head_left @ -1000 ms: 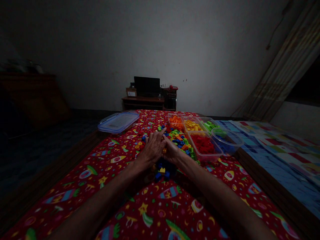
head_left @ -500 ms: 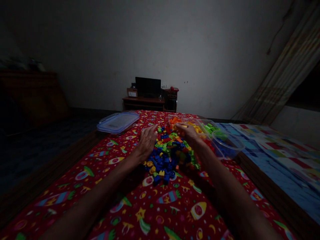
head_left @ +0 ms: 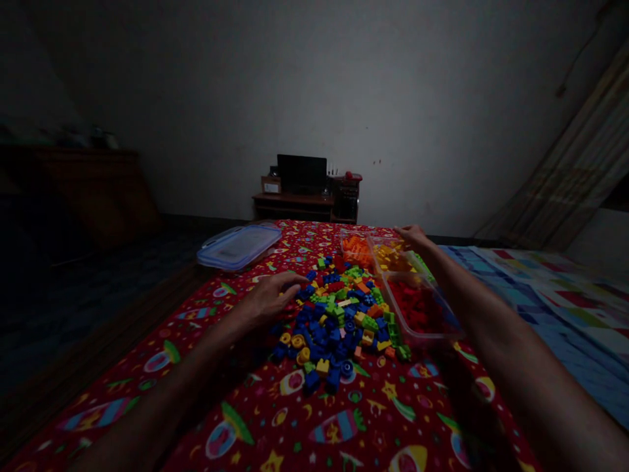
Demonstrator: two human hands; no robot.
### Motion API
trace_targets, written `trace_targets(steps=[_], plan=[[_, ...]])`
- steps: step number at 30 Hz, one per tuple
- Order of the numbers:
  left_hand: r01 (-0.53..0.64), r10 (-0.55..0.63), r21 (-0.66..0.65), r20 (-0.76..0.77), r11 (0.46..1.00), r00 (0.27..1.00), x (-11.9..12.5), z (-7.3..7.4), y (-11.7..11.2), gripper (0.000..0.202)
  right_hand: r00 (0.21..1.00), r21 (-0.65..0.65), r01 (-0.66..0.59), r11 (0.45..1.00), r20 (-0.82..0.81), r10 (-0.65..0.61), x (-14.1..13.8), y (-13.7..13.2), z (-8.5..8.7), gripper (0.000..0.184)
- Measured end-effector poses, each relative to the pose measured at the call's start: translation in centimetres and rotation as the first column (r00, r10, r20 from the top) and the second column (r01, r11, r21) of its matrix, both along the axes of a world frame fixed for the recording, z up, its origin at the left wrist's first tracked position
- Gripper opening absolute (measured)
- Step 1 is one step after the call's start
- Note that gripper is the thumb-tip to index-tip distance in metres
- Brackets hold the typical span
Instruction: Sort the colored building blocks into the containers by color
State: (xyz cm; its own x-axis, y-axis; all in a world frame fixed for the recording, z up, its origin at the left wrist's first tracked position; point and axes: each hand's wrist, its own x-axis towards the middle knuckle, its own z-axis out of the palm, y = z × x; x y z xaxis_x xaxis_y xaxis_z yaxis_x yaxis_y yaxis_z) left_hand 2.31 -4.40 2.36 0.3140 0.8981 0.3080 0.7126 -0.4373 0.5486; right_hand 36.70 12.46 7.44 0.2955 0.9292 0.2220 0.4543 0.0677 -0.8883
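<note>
A heap of mixed toy building bricks (head_left: 339, 314), mostly blue with green, yellow, red and orange among them, lies on the red patterned cloth (head_left: 275, 419). My left hand (head_left: 275, 295) is at the heap's left edge, fingers stretched toward it with thumb and index apart, and no brick shows in it. My right hand (head_left: 413, 237) is over the far right side, above the container of yellow bricks (head_left: 390, 255), its fingers extended and nothing visible in them. In front of that stands a clear container of red bricks (head_left: 417, 305). Behind my right forearm, green bricks (head_left: 422, 265) are partly hidden.
Orange bricks (head_left: 358, 250) fill a clear container left of the yellow ones. A clear lid with a blue rim (head_left: 240, 246) lies at the far left of the cloth. A bed with a checked sheet (head_left: 531, 282) is on the right; a monitor (head_left: 301, 173) stands by the wall.
My right hand has moved right and away from the heap to above the yellow container; the yellow brick it held no longer shows. My left hand has drawn back slightly left. The view has shifted.
</note>
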Motion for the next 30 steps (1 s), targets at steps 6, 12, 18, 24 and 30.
trace_targets(steps=[6, 12, 18, 24, 30], plan=[[0.113, -0.134, -0.135, -0.159, 0.984, 0.978, 0.1, -1.1, -0.2, 0.032, 0.986, -0.005, -0.122, 0.993, 0.11, 0.122, -3.0, -1.5, 0.0, 0.014], [0.199, -0.213, -0.084, -0.223, 0.976, 0.951, 0.8, -3.5, 0.2, 0.04, 0.678, -0.028, -0.636, 0.771, 0.457, 0.576, -8.7, -9.3, -1.1, 0.013], [0.124, -0.142, -0.091, -0.227, 0.988, 0.963, 1.3, -3.6, -0.3, 0.041, 0.352, -0.138, -0.794, 0.592, 0.689, 0.633, -12.2, -16.1, -3.3, 0.021], [0.055, -0.061, -0.029, -0.268, 0.998, 0.962, 0.9, -5.0, 0.5, 0.032, 0.095, -0.309, -0.736, 0.602, 0.834, 0.544, -14.6, -16.7, -5.8, 0.035], [0.026, -0.02, 0.022, -0.243, 0.999, 0.97, 0.8, -5.6, 1.1, 0.023, 0.301, -0.188, -0.749, 0.635, 0.757, 0.58, -14.1, -16.0, -6.1, 0.027]])
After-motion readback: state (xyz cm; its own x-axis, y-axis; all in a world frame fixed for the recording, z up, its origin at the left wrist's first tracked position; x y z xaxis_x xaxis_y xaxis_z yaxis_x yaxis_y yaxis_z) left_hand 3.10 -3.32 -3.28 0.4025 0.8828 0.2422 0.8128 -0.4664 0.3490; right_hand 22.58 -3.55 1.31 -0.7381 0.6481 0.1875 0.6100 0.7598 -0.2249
